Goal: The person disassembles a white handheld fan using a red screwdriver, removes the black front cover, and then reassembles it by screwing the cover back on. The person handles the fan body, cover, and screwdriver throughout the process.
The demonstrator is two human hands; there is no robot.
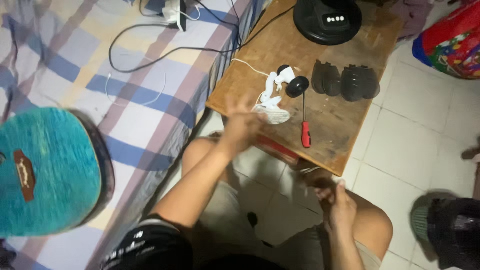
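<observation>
White plastic, the small clip-on device (pixel 274 102) is lying on the wooden table (pixel 345 145), just beyond my blurred left hand (pixel 243 125), its jointed arm pointing away toward the black knob (pixel 297 86). I am reaching with that nearer hand, its grip unreadable, while my right hand (pixel 337 207) is resting loosely curled, holding nothing, below the table's near edge; the red-handled screwdriver (pixel 305 125) is lying right of the device, handle toward me.

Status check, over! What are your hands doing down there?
Left hand blurred, reaching the white plastic part at the table edge. Right hand low by the knee. Red-handled screwdriver lies close by.
</observation>
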